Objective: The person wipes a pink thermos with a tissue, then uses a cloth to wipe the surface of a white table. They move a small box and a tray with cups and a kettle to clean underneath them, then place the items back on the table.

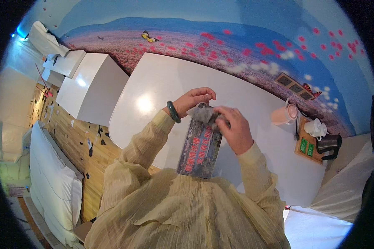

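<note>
A flat rectangular box or board [199,152] with a dark flowery print and red writing lies in front of my body, near edge close to my shirt. Crumpled translucent film [202,112] covers its far end. My right hand [233,127] bends over that end from the right, with fingertips pinching the film at the corner. Beside the film on the left is my left hand [193,99], its fingers curled above the far edge. A dark green bangle [173,112] circles my left wrist. Whether the left fingers grip the film is hidden.
A white table [162,81] stands against a mural wall. At right are a pink kettle or jug [283,114], a wooden tray [319,158] with white cups [314,127], green packets [307,147] and a dark kettle [328,143]. A white cabinet [93,87] and bed [56,186] stand left.
</note>
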Demonstrator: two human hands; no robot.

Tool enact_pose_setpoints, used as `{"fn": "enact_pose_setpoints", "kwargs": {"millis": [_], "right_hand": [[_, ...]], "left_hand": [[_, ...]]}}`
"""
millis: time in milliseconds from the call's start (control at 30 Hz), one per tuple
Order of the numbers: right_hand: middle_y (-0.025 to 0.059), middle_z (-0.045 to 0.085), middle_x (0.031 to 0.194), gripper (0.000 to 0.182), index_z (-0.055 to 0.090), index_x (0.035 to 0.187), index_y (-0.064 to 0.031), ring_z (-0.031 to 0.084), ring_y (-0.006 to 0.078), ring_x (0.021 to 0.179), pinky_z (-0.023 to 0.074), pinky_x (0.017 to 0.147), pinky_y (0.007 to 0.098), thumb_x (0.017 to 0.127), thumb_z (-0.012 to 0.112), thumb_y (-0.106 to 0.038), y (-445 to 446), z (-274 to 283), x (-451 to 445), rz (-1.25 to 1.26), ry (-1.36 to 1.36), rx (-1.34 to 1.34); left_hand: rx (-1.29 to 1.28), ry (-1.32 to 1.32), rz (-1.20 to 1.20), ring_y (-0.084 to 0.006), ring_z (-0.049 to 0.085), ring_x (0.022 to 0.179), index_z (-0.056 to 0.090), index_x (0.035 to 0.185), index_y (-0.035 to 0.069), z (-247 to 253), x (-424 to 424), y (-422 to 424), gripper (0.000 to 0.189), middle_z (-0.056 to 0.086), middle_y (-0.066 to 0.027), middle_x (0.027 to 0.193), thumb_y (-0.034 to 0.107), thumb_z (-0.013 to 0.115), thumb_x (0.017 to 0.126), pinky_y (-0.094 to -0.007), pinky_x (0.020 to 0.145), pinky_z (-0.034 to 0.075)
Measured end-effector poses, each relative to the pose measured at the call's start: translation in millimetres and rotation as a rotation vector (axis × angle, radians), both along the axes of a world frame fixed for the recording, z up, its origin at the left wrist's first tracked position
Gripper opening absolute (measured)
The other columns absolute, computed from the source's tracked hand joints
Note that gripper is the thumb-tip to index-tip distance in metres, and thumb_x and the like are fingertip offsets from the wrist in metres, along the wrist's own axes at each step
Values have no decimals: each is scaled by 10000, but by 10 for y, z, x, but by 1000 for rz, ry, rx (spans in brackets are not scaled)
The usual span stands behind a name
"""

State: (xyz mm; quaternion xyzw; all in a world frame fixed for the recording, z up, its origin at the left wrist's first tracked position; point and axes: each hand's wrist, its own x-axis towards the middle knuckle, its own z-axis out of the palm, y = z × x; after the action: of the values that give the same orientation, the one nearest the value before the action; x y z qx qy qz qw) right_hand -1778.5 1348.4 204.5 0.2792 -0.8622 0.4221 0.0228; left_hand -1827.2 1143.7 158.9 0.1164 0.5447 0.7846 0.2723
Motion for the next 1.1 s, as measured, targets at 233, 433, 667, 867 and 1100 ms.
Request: {"fn": "enact_pose_setpoints", "kwargs": {"millis": [233,433,667,867,1100], "right_hand": [[88,589,1046,257,565,1038,-43,530,286,924,427,814,376,788,560,-101,-147,-45,146,84,75,-1],[71,599,1042,282,581,1023,-27,562,249,897,454,788,346,744,607,-60,-154,-111,943,441,119,-16],[73,601,1030,267,592,1007,-32,554,255,891,450,791,354,740,602,-47,-59,-79,654,300,255,36],[67,598,1026,243,586,1007,-66,546,258,890,445,789,356,766,560,-56,49,-80,29,-53,226,37],[73,613,1022,248,567,1080,-67,566,208,923,460,805,338,833,571,-96,399,-349,-232,-266,-75,-173]], "left_hand": [[-56,55,13,-10,461,777,555,989,89,-24,8,-89,126,499,57,905,179,503,917,-183,685,393],[-100,20,83,4,416,582,548,962,93,-63,47,-129,121,462,83,685,194,494,926,-164,514,335],[-92,2,38,3,440,589,545,971,93,39,94,-87,118,473,77,687,181,478,932,-167,523,353],[-35,42,33,-11,494,687,536,990,91,-30,101,-15,122,505,54,806,179,471,937,-180,615,408],[-29,-53,21,4,423,638,554,984,92,110,164,-96,133,456,83,728,193,482,935,-160,564,348]]}}
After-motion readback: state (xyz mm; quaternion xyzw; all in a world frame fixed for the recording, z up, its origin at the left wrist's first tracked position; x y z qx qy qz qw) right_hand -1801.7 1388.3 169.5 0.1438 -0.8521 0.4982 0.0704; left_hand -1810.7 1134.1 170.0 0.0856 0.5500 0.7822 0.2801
